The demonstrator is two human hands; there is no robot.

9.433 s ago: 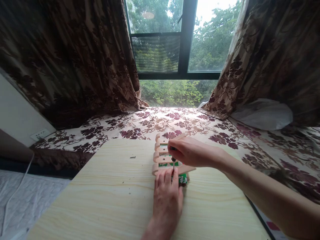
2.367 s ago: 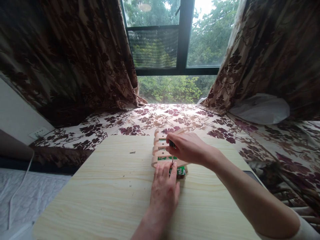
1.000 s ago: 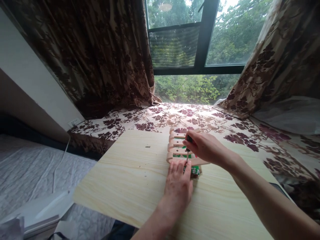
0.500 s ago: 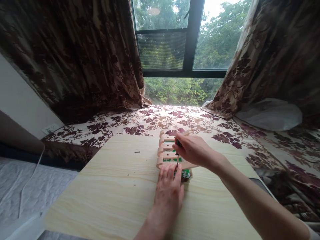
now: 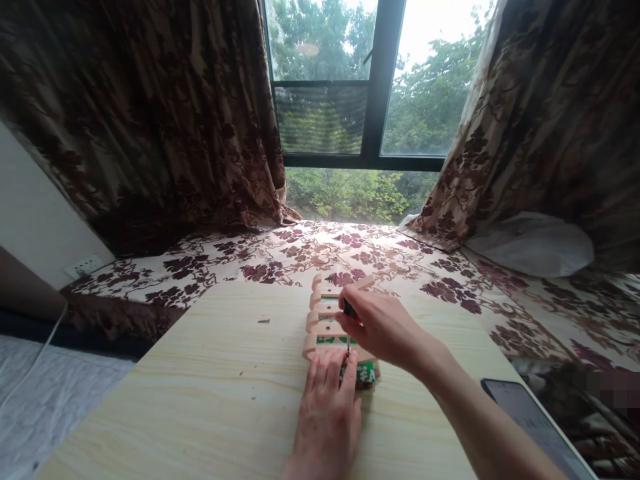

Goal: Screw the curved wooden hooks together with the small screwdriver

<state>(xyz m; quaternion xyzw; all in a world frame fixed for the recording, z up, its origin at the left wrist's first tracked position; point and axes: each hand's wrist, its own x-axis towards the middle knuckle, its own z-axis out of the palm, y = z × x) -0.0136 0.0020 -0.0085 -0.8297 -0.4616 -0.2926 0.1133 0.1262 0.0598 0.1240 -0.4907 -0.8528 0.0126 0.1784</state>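
Observation:
A pale wooden rack (image 5: 312, 324) with rounded slat ends and small dark holes lies near the far edge of the table. My right hand (image 5: 383, 327) is closed round the dark handle of a screwdriver (image 5: 349, 343), held upright with its shaft pointing down at the nearest slat. My left hand (image 5: 327, 400) grips that slat from the near side, its fingertips close around the screwdriver's tip. Whatever lies under the tip is hidden by the fingers. Beneath the rack shows a green printed packet (image 5: 367, 373) with white characters.
The light wood-grain table (image 5: 210, 387) carries a few small dark screws (image 5: 264, 321) left of the rack. A phone (image 5: 530, 420) lies at the right edge. Beyond are a floral-covered window ledge (image 5: 300, 250), patterned curtains (image 5: 200, 120) and a white plastic bag (image 5: 533, 243).
The view has tilted up slightly, so the rack and hands sit lower in the picture and more of the phone shows. Both hands keep their places at the rack, screwdriver still upright.

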